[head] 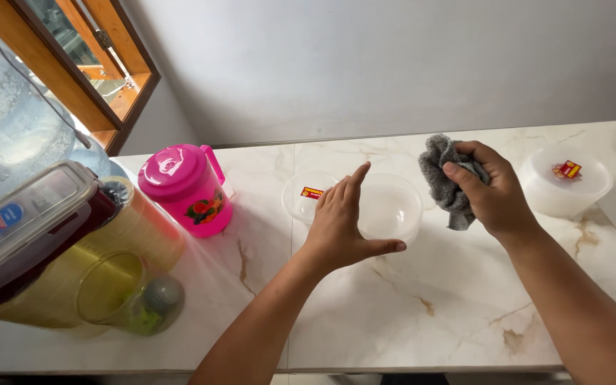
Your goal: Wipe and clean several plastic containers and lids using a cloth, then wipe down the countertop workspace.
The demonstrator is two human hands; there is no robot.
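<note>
My left hand (344, 224) hovers flat with fingers together and thumb out, just in front of a clear round plastic bowl (393, 208) on the marble counter (408, 306). It holds nothing. My right hand (493, 191) is closed around a crumpled grey cloth (443, 175), held above the counter to the right of the bowl. A clear round lid (302, 196) with a small sticker lies flat behind my left hand, beside the bowl.
A pink lidded jug (187, 189) stands left of centre. Another clear lidded container (565, 182) sits at the far right. On the left are a yellowish transparent jug (108, 281) lying on its side, a lidded box (23, 228) and a large water bottle (1, 121). A wall runs behind.
</note>
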